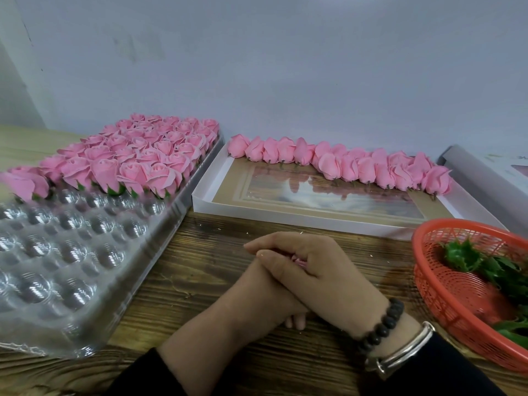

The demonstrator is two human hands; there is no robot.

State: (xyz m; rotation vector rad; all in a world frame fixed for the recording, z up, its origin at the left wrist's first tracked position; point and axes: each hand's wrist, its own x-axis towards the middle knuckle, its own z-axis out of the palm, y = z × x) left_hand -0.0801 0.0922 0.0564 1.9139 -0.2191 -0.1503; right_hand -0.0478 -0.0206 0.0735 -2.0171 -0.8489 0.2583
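Item in hand: a pink rose head [300,263]. Only a sliver of petal shows, enclosed between the two hands at the near middle of the wooden table [200,270]. Its long axis and the direction of its base cannot be determined; the hands cover both.

Right hand [314,270]: lies uppermost, fingers curled over the rose and pointing to the person's left. Left hand [257,292]: lies underneath with its fingers curled; whether it grips the rose itself cannot be told.

Destinations, outward from the hands:
- White box [200,202], directly ahead. A row of roses [343,164] lies on its side along the far edge, bases toward the person.
- Clear plastic tray [85,252], on the left, nearer the left hand. Upright roses [137,155] fill its far cells; its near cells are bare.
- Red basket [428,278] of green calyxes [463,255], on the right, nearer the right hand.

Assessment: a forward reach serves the box.
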